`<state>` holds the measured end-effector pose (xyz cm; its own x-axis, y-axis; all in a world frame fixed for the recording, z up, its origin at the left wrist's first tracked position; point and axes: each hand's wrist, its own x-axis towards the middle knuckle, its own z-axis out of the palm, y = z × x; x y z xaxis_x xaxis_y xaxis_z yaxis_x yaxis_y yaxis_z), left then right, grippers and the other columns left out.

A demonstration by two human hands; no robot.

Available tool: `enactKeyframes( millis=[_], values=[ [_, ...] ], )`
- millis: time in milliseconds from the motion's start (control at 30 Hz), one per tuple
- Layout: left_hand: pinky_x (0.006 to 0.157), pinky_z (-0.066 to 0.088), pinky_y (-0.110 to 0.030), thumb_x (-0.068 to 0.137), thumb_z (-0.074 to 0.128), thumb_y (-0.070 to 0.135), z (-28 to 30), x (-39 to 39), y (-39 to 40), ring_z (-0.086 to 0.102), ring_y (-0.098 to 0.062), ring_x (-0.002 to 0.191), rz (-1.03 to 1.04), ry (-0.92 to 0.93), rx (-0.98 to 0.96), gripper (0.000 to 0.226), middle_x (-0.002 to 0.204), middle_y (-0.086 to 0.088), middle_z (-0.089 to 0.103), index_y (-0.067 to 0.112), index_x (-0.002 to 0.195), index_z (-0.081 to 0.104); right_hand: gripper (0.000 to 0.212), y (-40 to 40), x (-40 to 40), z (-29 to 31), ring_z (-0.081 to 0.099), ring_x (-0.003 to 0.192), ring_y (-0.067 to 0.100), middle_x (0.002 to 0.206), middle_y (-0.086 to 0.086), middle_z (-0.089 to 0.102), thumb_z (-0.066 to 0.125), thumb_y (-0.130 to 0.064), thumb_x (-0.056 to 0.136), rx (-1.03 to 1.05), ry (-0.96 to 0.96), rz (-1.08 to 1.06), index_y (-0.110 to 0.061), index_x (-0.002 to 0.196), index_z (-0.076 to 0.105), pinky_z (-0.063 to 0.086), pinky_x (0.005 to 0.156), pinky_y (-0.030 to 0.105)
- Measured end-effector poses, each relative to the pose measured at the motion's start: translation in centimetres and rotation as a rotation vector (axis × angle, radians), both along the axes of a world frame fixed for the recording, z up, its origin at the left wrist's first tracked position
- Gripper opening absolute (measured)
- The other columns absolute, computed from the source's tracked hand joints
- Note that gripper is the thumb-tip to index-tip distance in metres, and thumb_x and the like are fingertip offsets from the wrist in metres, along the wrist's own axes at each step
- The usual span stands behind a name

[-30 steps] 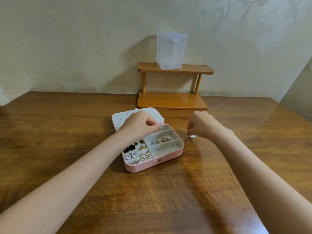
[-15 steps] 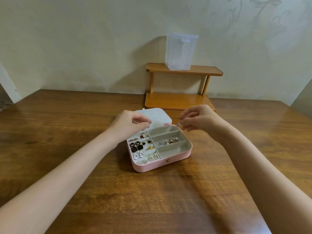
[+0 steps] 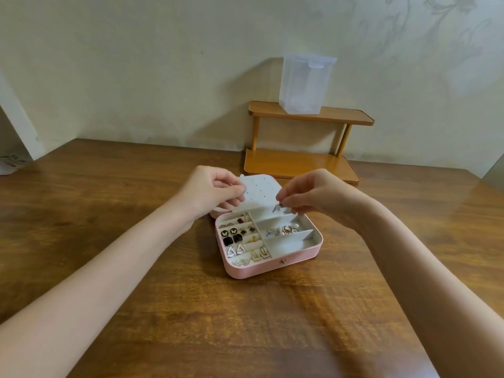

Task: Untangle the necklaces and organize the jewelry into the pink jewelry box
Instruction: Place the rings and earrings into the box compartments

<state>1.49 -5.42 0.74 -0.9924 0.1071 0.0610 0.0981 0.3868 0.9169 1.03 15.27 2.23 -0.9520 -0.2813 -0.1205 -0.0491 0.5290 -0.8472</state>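
Observation:
The pink jewelry box [image 3: 272,264] lies open on the wooden table, its white dotted lid panel [image 3: 260,192] tipped back behind it. Earrings [image 3: 237,242] fill the padded left rows and several rings [image 3: 285,230] lie in the middle right compartment. My left hand [image 3: 211,190] holds the left edge of the lid panel with curled fingers. My right hand [image 3: 311,190] pinches a small silver piece of jewelry [image 3: 277,208] just above the box's far right compartment. No necklace is visible.
A small two-tier wooden shelf [image 3: 300,162] stands against the wall behind the box, with a clear plastic container [image 3: 306,84] on its top tier. Bare wooden table [image 3: 136,203] spreads to the left, right and front of the box.
My right hand has lifted the small silver piece from the table right of the box and brought it over the far compartment. My left hand moved back to the lid panel's edge.

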Motion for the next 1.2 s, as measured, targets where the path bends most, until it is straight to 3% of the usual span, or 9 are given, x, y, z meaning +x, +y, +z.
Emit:
enactKeyframes(
  millis=[100, 200, 333, 533, 633, 767, 900, 1033, 1200],
  values=[
    [0.054, 0.048, -0.013, 0.089, 0.061, 0.013, -1.0, -0.4, -1.7, 0.063, -0.006, 0.070, 0.078, -0.065, -0.065, 0.006, 0.086, -0.003, 0.070, 0.013, 0.089, 0.067, 0.017, -0.7, -0.3, -0.6, 0.060, 0.070, 0.010, 0.080, -0.002, 0.068, 0.065, -0.002, 0.084, 0.295, 0.080, 0.126, -0.017, 0.079, 0.071, 0.053, 0.063, 0.016],
    [0.067, 0.049, -0.019, 0.090, 0.059, 0.014, -2.4, -0.8, -3.0, 0.060, -0.011, 0.086, 0.142, -0.099, -0.157, 0.009, 0.101, 0.000, 0.065, 0.016, 0.095, 0.066, 0.013, -1.1, -1.1, -0.8, 0.061, 0.073, 0.012, 0.084, -0.002, 0.068, 0.067, -0.007, 0.083, 0.379, 0.124, 0.107, -0.018, 0.079, 0.072, 0.053, 0.065, 0.019],
    [0.089, 0.052, -0.033, 0.092, 0.058, 0.020, -3.3, -1.5, -3.9, 0.058, -0.014, 0.093, 0.241, -0.162, -0.158, 0.026, 0.119, 0.000, 0.053, 0.016, 0.118, 0.059, 0.015, -0.9, -3.2, -1.2, 0.055, 0.075, 0.010, 0.092, 0.002, 0.063, 0.060, -0.009, 0.089, 0.282, 0.235, -0.199, -0.006, 0.099, 0.070, 0.047, 0.066, 0.019],
    [0.097, 0.048, -0.034, 0.090, 0.061, 0.014, -3.9, -2.6, -3.0, 0.058, -0.017, 0.105, 0.208, -0.289, 0.048, 0.046, 0.138, -0.011, 0.047, 0.010, 0.134, 0.046, 0.029, -1.4, -4.8, -3.3, 0.061, 0.087, 0.020, 0.097, 0.007, 0.064, 0.056, -0.018, 0.093, 0.134, -0.106, -0.308, -0.003, 0.118, 0.060, 0.052, 0.081, 0.032],
    [0.092, 0.047, -0.029, 0.089, 0.060, 0.005, -4.0, -2.5, -2.6, 0.055, -0.021, 0.112, 0.233, -0.230, 0.034, 0.052, 0.138, -0.013, 0.047, 0.015, 0.136, 0.042, 0.025, -1.2, -4.7, -3.9, 0.059, 0.080, 0.016, 0.091, 0.006, 0.063, 0.060, -0.011, 0.090, 0.090, -0.028, -0.348, -0.003, 0.114, 0.062, 0.051, 0.076, 0.030],
    [0.078, 0.042, -0.021, 0.085, 0.061, -0.003, -3.6, -2.3, -2.1, 0.046, -0.016, 0.118, 0.230, -0.045, 0.016, 0.064, 0.143, -0.008, 0.042, 0.022, 0.138, 0.035, 0.043, -1.0, -4.6, -3.9, 0.063, 0.086, 0.018, 0.117, 0.014, 0.060, 0.066, -0.006, 0.085, -0.083, 0.028, -0.437, -0.005, 0.126, 0.052, 0.055, 0.068, 0.026],
    [0.089, 0.043, -0.029, 0.087, 0.063, 0.006, -2.0, -2.1, -1.8, 0.044, -0.020, 0.122, 0.234, 0.106, 0.049, 0.070, 0.138, -0.004, 0.041, 0.027, 0.143, 0.027, 0.063, -0.9, -4.3, -2.5, 0.061, 0.099, 0.024, 0.120, 0.014, 0.057, 0.069, -0.016, 0.084, -0.257, -0.018, -0.430, -0.010, 0.137, 0.035, 0.056, 0.068, 0.029],
    [0.069, 0.037, -0.013, 0.092, 0.057, 0.022, -0.8, -1.1, -1.9, 0.046, -0.010, 0.109, 0.134, 0.308, -0.166, 0.037, 0.122, 0.001, 0.050, 0.025, 0.128, 0.047, 0.034, -0.4, -2.9, 0.0, 0.058, 0.084, 0.010, 0.098, 0.000, 0.062, 0.068, -0.016, 0.084, -0.107, 0.143, -0.281, -0.013, 0.115, 0.054, 0.046, 0.057, 0.016],
    [0.075, 0.039, -0.008, 0.081, 0.070, 0.020, 0.3, 1.7, -3.3, 0.054, 0.006, 0.096, -0.082, 0.380, -0.386, 0.020, 0.101, 0.021, 0.058, 0.025, 0.096, 0.058, 0.029, 0.0, -0.2, 2.4, 0.054, 0.081, 0.008, 0.089, -0.010, 0.057, 0.075, -0.011, 0.077, 0.378, 0.322, 0.025, -0.020, 0.099, 0.058, 0.041, 0.064, 0.014]
  ],
)
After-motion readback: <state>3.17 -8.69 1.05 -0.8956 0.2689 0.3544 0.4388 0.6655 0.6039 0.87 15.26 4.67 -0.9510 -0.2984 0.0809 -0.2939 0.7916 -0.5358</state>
